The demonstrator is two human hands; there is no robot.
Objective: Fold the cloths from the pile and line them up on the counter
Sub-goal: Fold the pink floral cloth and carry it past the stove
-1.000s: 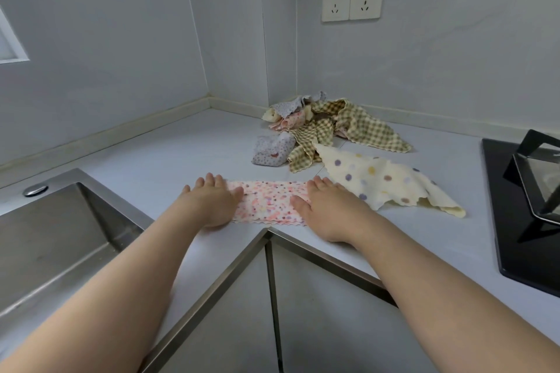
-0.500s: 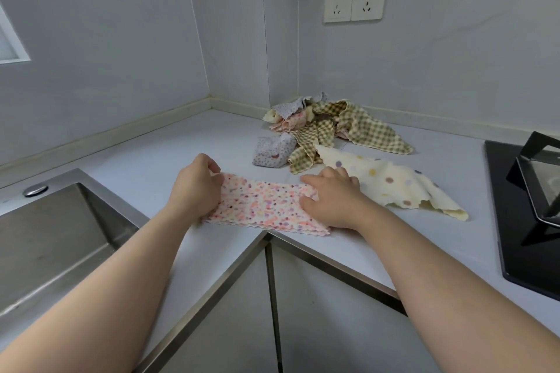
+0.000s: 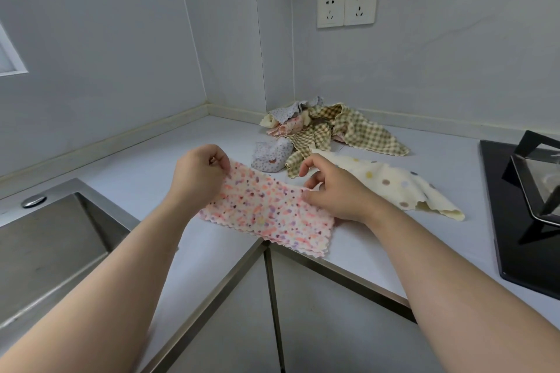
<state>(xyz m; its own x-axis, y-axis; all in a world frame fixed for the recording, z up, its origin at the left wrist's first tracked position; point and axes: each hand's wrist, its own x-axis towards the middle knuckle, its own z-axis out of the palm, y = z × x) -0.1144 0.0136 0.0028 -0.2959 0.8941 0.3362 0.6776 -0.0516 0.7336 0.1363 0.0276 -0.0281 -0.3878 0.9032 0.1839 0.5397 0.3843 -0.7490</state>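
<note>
I see the left hand point(image 3: 197, 172) and the right hand point(image 3: 330, 191) each pinching a top corner of the pink spotty folded cloth point(image 3: 266, 215) above the pale grey counter point(image 3: 136, 166).

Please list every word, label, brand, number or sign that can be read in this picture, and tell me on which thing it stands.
None: no text can be read anywhere.
The two wall sockets show only plug holes, no marking.
The pink speckled cloth and the other cloths carry only patterns.
The black cooktop shows no brand or numbers.
</note>
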